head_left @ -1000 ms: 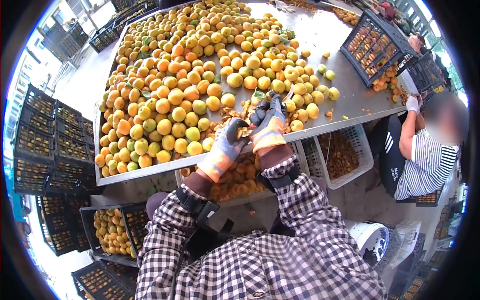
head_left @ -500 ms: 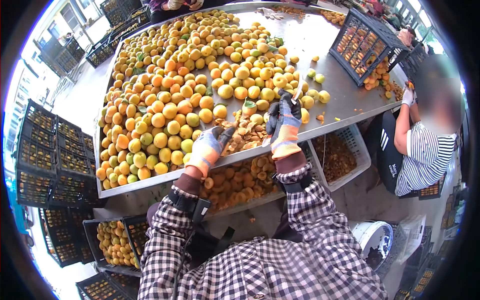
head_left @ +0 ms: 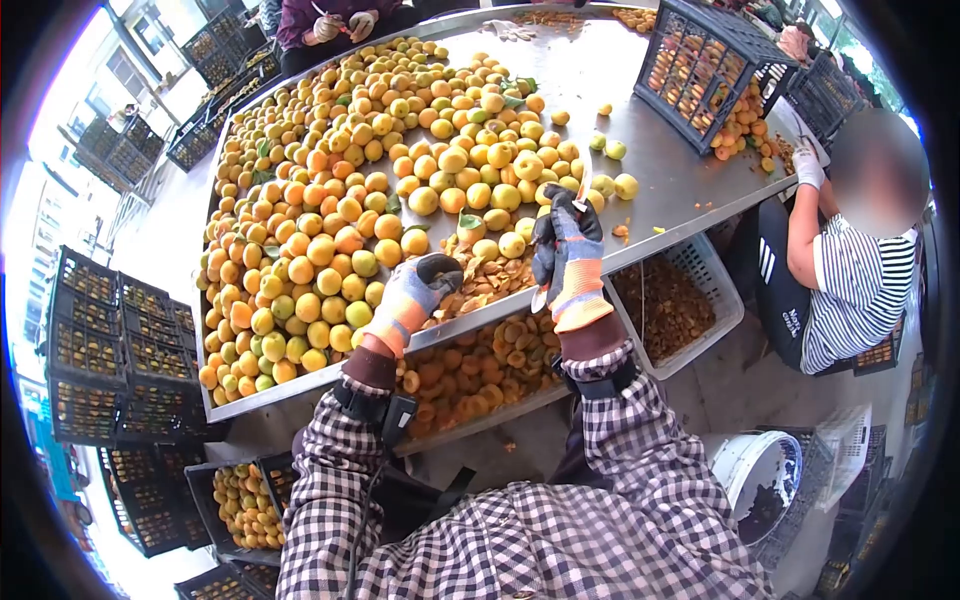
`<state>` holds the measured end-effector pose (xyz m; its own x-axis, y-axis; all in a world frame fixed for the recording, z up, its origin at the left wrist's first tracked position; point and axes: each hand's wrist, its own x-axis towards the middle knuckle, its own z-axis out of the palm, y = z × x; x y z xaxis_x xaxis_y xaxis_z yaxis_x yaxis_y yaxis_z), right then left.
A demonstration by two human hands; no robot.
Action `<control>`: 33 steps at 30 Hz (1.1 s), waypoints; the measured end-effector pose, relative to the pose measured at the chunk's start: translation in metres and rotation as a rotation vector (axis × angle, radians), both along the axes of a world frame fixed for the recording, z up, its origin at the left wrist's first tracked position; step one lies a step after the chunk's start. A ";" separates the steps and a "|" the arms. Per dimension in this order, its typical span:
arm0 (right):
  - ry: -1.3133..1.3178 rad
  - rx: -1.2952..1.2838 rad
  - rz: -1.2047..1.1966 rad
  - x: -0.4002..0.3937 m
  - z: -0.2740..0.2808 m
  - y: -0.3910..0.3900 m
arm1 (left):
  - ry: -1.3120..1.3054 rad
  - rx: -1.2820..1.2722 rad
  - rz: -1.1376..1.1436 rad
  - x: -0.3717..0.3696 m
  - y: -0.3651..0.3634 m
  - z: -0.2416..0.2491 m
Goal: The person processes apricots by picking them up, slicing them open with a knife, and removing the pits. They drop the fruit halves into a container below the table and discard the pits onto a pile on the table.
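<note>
My right hand (head_left: pixel 570 250), in an orange and grey glove with black fingers, is wrapped round a knife (head_left: pixel 586 178). The knife's pale, slightly curved blade points up from the fist, and a whitish end shows below the hand. My left hand (head_left: pixel 412 298), gloved alike, is curled at the table's near edge beside the apricots (head_left: pixel 330 280). Its fingers are bent, and what they hold, if anything, is hidden. Between my hands lies a pile of cut apricot pieces (head_left: pixel 495 280) on the metal table (head_left: pixel 620 80).
Under the near edge sit a container of halved apricots (head_left: pixel 470 375) and a white basket of brown scraps (head_left: pixel 735 295). A dark crate (head_left: pixel 700 75) spills apricots at right. A seated person (head_left: pixel 860 290) works there; another person's gloved hands (head_left: pixel 345 27) are across the table. Crates (head_left: pixel 110 350) stack left.
My left hand's fingers have curled in more beside the apricots. The right hand still holds the knife upright. The view has shifted slightly.
</note>
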<state>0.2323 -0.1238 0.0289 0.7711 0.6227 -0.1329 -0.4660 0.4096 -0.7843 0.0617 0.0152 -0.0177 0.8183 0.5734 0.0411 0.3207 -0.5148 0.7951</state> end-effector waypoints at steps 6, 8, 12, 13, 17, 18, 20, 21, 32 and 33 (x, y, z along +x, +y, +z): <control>0.043 -0.034 0.015 0.002 0.010 -0.011 | 0.097 -0.042 -0.190 -0.001 -0.042 0.037; 0.056 -0.019 0.051 0.002 0.007 -0.012 | -0.010 0.204 -0.013 0.011 -0.031 0.023; 0.066 0.007 0.078 0.002 0.008 -0.014 | 0.115 0.549 0.210 0.065 0.022 0.006; 0.063 -0.009 0.076 0.003 0.011 -0.015 | 0.124 0.548 0.219 0.080 0.030 0.000; 0.094 -0.011 0.051 0.010 0.008 -0.018 | 0.329 0.414 0.153 0.101 0.039 -0.020; 0.097 -0.010 0.049 0.011 0.010 -0.019 | 0.331 0.415 0.150 0.099 0.041 -0.026; 0.114 0.013 0.056 0.010 0.014 -0.022 | -0.023 0.031 0.115 0.091 0.049 -0.045; 0.117 0.024 0.073 0.010 0.013 -0.022 | -0.159 -0.244 0.117 0.088 0.050 -0.049; -0.535 -0.344 0.085 0.002 -0.048 0.018 | -0.540 -0.792 -0.077 0.049 0.010 0.007; -0.499 -0.201 0.077 -0.003 -0.050 0.025 | -0.531 -0.782 -0.092 0.046 0.007 0.010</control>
